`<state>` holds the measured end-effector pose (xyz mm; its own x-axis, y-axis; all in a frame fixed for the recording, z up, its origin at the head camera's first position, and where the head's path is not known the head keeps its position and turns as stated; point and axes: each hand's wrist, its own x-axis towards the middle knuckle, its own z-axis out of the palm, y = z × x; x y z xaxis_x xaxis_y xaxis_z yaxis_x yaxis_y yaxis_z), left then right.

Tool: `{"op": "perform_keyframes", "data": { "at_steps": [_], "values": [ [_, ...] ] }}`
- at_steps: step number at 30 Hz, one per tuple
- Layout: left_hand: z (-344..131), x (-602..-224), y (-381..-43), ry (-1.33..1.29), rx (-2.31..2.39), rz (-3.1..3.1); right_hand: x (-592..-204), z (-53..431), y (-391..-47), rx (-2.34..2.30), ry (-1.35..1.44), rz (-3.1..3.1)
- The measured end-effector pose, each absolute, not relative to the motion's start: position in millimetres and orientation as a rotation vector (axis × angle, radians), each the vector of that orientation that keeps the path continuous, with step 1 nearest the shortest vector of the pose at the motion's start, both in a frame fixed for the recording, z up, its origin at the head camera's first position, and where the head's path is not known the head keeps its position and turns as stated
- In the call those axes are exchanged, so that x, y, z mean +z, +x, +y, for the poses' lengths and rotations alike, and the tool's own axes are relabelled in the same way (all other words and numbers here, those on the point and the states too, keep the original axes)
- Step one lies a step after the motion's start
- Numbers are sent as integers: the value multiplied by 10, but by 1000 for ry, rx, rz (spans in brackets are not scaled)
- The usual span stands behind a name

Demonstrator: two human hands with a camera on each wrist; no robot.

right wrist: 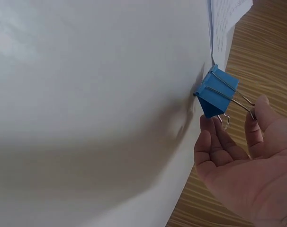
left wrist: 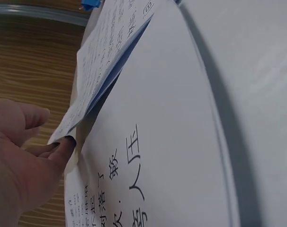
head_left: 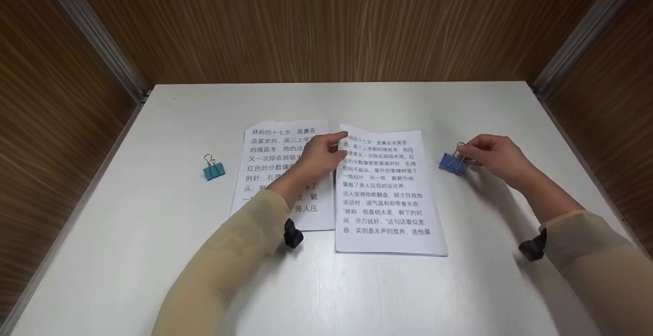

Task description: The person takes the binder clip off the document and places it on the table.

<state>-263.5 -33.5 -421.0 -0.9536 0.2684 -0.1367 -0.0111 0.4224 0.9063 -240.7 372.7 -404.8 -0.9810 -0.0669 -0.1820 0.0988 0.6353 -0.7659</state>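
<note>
In the head view my right hand (head_left: 495,155) pinches one wire handle of a blue binder clip (head_left: 452,163), right of the papers. Thumb and finger meet on that handle in the right wrist view, where the clip (right wrist: 218,91) hangs with its other handle near the curled fingers. My left hand (head_left: 321,158) reaches over the left printed stack (head_left: 285,218) to the left edge of the right printed stack (head_left: 390,241). Its fingertips touch the right stack's raised edge (left wrist: 103,82) in the left wrist view, with the thumb apart from the paper.
A teal binder clip (head_left: 214,171) lies left of the papers on the white table (head_left: 173,254). Wood-grain panels (head_left: 326,25) close off the back and both sides. Dark wrist devices (head_left: 534,247) are strapped over the sleeves.
</note>
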Motion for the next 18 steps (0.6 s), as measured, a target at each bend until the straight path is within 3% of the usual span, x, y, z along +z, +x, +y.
{"op": "perform_keyframes", "data": {
  "at_steps": [18],
  "values": [
    [-647,-4205,-2288,414,1215,2770,-4046,3695,-2433,-1081,-25,2774]
  ]
}}
